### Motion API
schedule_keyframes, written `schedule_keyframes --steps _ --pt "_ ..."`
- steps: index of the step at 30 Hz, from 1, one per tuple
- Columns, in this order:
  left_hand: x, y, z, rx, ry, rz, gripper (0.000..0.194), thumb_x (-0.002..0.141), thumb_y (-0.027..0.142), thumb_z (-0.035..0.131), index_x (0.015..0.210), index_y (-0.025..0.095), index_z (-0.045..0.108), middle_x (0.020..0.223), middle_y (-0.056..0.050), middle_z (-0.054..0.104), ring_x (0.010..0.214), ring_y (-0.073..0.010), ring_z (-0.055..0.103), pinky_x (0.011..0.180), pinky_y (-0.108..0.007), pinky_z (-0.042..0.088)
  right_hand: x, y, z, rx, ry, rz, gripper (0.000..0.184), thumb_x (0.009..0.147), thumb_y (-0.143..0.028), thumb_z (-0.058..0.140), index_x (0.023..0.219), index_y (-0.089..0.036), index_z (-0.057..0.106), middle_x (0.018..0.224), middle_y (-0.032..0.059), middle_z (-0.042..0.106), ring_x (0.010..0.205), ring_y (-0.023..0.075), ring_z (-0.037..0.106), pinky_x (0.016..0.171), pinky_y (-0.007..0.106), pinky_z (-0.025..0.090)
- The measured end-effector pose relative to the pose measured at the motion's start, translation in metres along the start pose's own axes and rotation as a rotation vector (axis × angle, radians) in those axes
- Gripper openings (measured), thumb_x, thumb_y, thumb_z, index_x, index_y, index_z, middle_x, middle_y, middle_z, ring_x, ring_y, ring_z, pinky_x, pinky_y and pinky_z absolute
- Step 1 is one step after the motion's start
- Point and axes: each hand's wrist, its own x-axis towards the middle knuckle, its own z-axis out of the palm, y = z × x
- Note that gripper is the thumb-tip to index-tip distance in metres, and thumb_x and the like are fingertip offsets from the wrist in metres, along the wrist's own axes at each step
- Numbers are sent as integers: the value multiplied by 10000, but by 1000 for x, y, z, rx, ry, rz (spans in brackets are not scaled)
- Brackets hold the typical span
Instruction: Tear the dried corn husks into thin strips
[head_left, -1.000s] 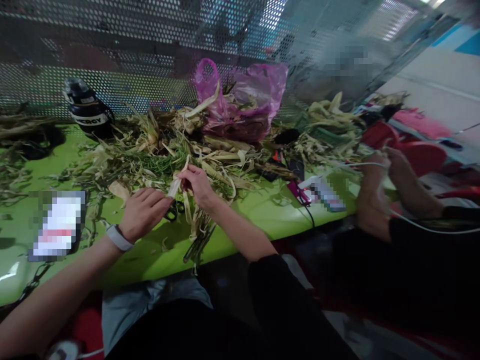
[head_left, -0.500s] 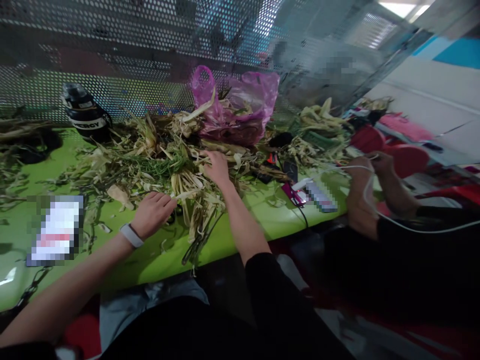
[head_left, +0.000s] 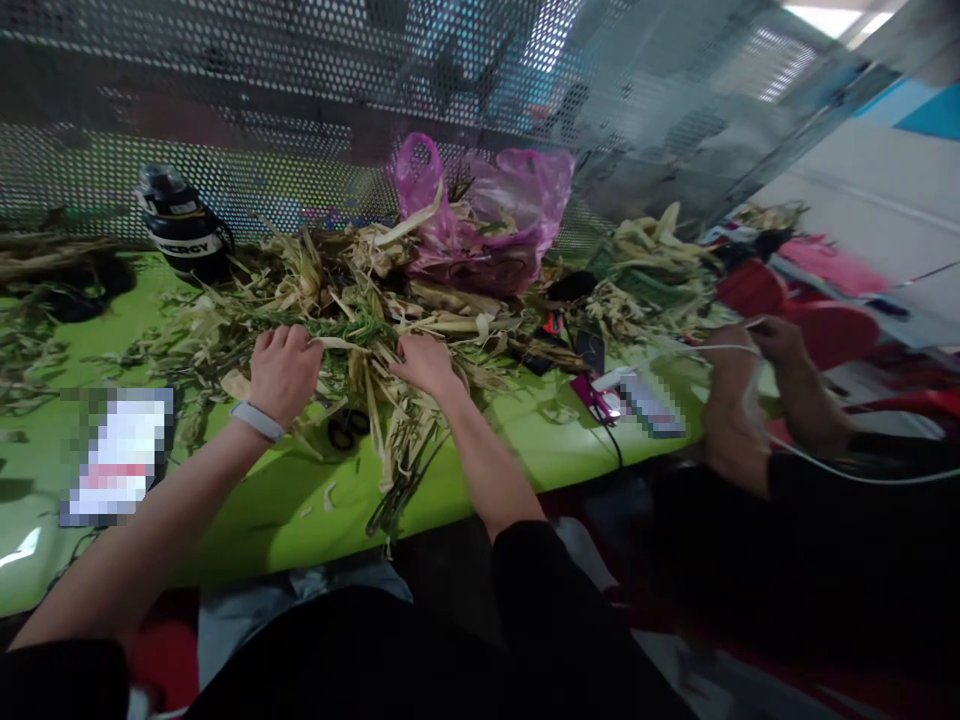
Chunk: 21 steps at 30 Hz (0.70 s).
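Note:
My left hand (head_left: 285,378) is closed, and a pale strip of corn husk (head_left: 342,344) runs from its fingertips toward the right. My right hand (head_left: 426,362) pinches at the heap beside the green strands (head_left: 360,325); it looks closed on dry husk, though its fingertips are partly hidden. Between and below my hands, a bundle of dry husk strips (head_left: 401,440) hangs toward the table's front edge. Black-handled scissors (head_left: 347,428) lie just under my left hand, their blades covered by husk.
A pink plastic bag (head_left: 487,255) of husks stands behind the heap. At left are a dark bottle (head_left: 184,225) and a phone (head_left: 120,455). Another phone (head_left: 651,403) and a purple power bank (head_left: 592,398) lie at right, near a co-worker's hands (head_left: 776,340) with a white cord.
My left hand has moved up and away from the front edge, uncovering the scissors and drawing a husk strip across. My right hand has come slightly lower and nearer to me.

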Motion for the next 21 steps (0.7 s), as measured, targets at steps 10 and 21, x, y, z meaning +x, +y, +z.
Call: schedule_keyframes --steps 10,21 --pt "16 35 13 -41 -196 209 221 882 197 458 872 161 676 1000 -143 655 1014 -286 570 877 -438 414 13 12 12 192 -43 -90 189 804 -340 564 869 -187 654 886 29 674 782 144 565 661 233 367" --pt "56 14 52 -53 -332 -88 469 832 362 508 1225 106 529 1209 -223 560 1177 -373 490 912 -478 407 12 2 15 101 124 -45 199 888 -278 456 919 -173 622 980 102 667 886 201 576 738 274 388"
